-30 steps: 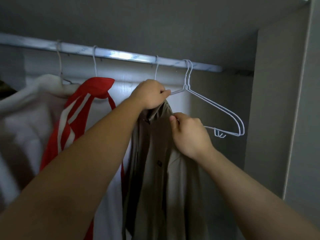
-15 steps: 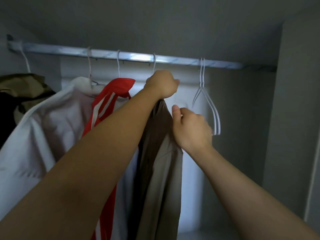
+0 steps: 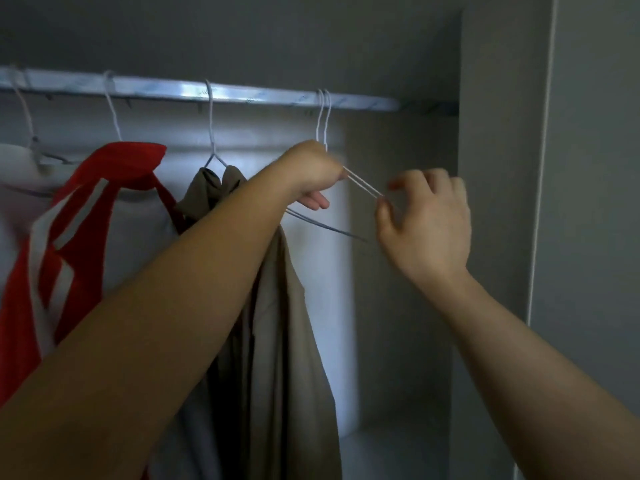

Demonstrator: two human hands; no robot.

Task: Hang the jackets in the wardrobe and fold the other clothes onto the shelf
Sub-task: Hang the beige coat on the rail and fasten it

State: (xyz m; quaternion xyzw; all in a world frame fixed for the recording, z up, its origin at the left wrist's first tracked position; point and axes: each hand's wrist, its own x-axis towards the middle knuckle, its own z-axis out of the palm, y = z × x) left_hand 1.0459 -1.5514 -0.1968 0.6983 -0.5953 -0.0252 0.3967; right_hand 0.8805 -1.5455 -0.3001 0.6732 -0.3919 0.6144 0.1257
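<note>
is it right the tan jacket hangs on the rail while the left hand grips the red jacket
No: in the head view the left hand grips the empty hangers, not the red jacket; the tan jacket does hang on the rail.

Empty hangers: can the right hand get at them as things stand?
Probably yes: the right hand is beside the empty hangers, nothing between; the left hand grips them.

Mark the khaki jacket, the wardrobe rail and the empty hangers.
khaki jacket [image 3: 277, 358]: head view, on its lit front panel.
wardrobe rail [image 3: 173, 90]: head view, on a bare shiny stretch.
empty hangers [image 3: 363, 183]: head view, on their sloping wire shoulder.
</note>
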